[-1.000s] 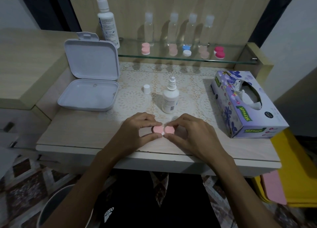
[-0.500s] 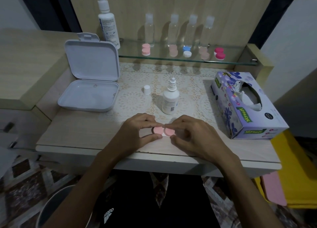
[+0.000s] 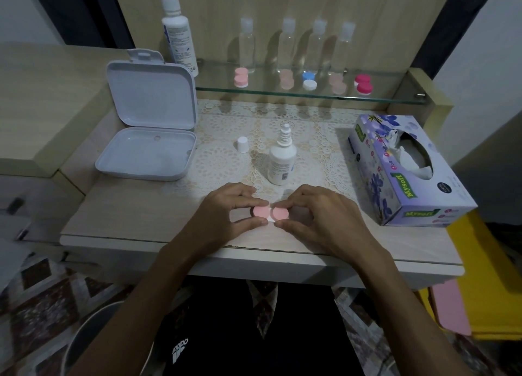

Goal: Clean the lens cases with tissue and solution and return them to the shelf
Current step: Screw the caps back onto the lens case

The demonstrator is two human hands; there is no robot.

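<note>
Two hands held one pink lens case (image 3: 270, 214) at the table's (image 3: 118, 220) near edge, caps on.
My left hand (image 3: 226, 210) pinched the nine-o'clock cap, my right hand (image 3: 319, 214) the three-o'clock cap. I judged the step as capping or uncapping; which, I could not tell. Solution bottle (image 3: 281, 163) stood uncapped at twelve o'clock, tissue box (image 3: 406, 172) at two.

Solution bottle (image 3: 281, 160) & cap (image 3: 242, 144) btwn hands and shelf (image 3: 310, 94); flanks prob. open.

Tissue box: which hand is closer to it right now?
Right. The right hand pinches the pink lens case just left of the tissue box; the left hand grips the case's other side, farther off.
</note>
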